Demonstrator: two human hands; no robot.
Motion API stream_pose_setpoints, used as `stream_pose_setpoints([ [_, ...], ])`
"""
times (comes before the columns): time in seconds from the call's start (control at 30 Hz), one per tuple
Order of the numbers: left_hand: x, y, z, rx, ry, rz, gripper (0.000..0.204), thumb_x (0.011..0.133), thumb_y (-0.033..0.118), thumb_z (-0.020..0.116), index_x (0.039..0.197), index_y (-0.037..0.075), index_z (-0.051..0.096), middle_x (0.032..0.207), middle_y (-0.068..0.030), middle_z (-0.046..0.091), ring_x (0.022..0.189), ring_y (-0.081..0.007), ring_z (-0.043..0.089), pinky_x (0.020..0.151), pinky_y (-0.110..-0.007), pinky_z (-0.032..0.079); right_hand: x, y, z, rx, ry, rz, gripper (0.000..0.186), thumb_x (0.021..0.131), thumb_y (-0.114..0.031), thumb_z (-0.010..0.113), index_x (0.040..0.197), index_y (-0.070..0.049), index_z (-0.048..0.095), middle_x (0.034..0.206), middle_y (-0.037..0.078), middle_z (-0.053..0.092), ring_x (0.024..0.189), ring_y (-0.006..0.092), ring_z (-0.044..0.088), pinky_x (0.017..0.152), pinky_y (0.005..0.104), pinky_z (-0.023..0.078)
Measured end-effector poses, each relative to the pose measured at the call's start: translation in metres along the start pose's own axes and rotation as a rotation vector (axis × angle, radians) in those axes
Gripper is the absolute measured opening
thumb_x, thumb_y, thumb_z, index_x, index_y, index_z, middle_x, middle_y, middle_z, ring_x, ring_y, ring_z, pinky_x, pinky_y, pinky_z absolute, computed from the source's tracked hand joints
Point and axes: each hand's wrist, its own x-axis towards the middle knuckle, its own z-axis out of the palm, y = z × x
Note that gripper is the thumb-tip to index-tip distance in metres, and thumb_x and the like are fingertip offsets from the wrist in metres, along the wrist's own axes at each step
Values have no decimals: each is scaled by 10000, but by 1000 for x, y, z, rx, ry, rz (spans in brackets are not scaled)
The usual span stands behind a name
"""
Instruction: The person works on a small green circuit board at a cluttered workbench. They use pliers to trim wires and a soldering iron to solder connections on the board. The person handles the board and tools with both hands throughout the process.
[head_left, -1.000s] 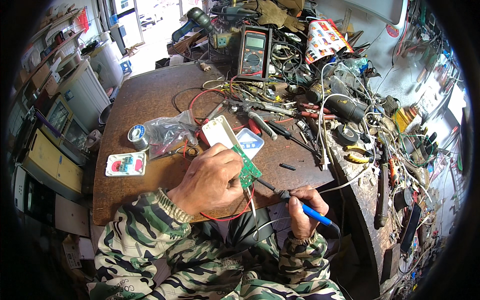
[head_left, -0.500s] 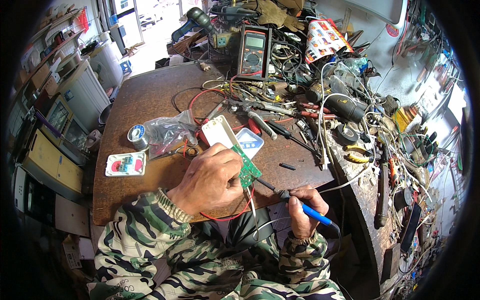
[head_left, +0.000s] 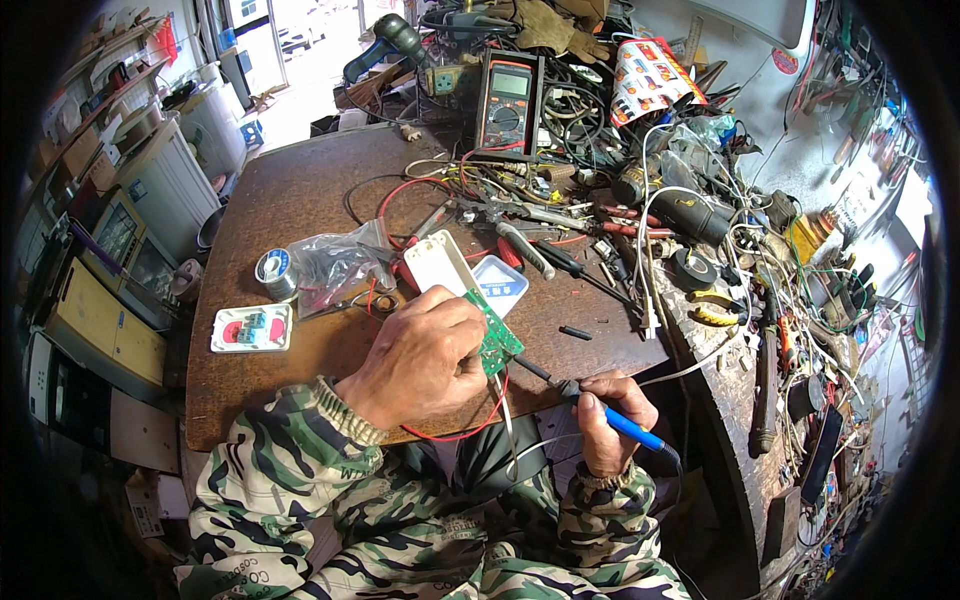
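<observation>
My left hand is closed on a small green circuit board, holding it tilted above the table's front edge. In my right hand is a soldering iron with a blue handle; its dark shaft points left and its tip meets the board's right edge. A white cable hangs below the board, and a red wire loops under my left hand. Behind the board lie an open cream plastic case and a small clear-and-white tray. My left fingertips are partly hidden behind the hand.
On the brown table are a solder spool, a clear plastic bag and a white case part. A multimeter stands at the back. Pliers, tangled cables and black tape crowd the right side.
</observation>
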Motion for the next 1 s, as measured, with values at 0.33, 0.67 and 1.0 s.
stream_pose_setpoints([
  [0.33,0,0,1,-4,8,1,94,699,10,722,771,1,663,924,-94,702,902,-282,655,773,-380,557,-1,1,-1,2,-1,10,133,832,-58,727,896,50,683,823,113,683,723,140,610,683,275,484],
  [0.67,0,0,0,4,3,1,98,698,8,725,781,-1,672,926,-95,702,903,-283,657,780,-379,558,0,0,-1,-8,-10,4,126,831,-49,723,898,49,680,819,111,682,726,139,614,689,276,490],
  [1.0,0,0,1,6,12,12,96,698,10,728,772,0,668,921,-94,701,899,-282,656,780,-381,557,1,0,-1,2,-14,-11,115,831,-31,714,903,51,678,817,108,677,710,127,599,664,267,478],
])
